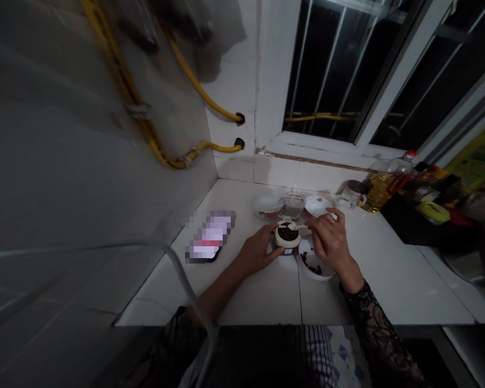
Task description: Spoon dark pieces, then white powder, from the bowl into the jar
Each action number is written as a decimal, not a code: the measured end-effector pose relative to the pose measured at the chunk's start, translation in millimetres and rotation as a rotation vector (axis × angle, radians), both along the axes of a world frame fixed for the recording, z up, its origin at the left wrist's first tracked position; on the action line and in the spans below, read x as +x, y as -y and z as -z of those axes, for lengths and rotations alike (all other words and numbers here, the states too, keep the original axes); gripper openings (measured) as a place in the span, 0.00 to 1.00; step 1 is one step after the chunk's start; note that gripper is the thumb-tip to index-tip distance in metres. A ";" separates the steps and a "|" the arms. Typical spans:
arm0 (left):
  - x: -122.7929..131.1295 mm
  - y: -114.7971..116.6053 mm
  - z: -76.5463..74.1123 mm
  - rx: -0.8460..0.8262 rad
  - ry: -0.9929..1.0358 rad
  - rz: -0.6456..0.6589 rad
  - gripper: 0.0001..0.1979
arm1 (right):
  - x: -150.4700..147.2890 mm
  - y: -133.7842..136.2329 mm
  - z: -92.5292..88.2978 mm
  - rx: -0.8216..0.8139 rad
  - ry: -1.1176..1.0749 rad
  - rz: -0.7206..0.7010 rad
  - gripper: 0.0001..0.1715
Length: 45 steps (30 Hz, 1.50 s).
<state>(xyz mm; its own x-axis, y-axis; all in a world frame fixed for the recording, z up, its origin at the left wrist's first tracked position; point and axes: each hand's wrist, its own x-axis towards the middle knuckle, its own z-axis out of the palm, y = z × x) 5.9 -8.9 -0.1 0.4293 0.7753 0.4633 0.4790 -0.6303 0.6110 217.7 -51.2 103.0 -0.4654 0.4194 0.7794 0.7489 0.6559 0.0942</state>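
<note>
My left hand (260,249) is wrapped round a small white jar (287,235) full of dark dried bits, which stands on the white counter (388,275). Beside the jar my right hand (330,239) hovers over a white bowl (312,266) that holds some of the same dark bits. Its fingers are pinched on a thin pale spoon (300,227) that reaches over the jar's mouth. A ring shows on one finger of the right hand.
Behind the jar stand a white bowl (267,205), a glass jar (290,205) and a white lid (318,205). A phone (210,236) lies at left. An oil bottle (383,185), jars and packets crowd the right, next to a dark stove (420,226). Yellow gas hoses (145,126) run along the wall.
</note>
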 end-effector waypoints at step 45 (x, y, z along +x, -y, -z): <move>-2.2 0.3 -1.2 0.032 -0.019 0.021 0.29 | 72.8 37.2 34.3 -0.476 -0.043 0.265 0.12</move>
<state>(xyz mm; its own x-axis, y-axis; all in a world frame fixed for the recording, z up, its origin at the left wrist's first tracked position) 3.7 -9.1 1.1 0.4539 0.7513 0.4792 0.4769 -0.6590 0.5816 290.5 -88.5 68.7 -0.2682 0.8289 0.4909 0.8908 0.4074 -0.2012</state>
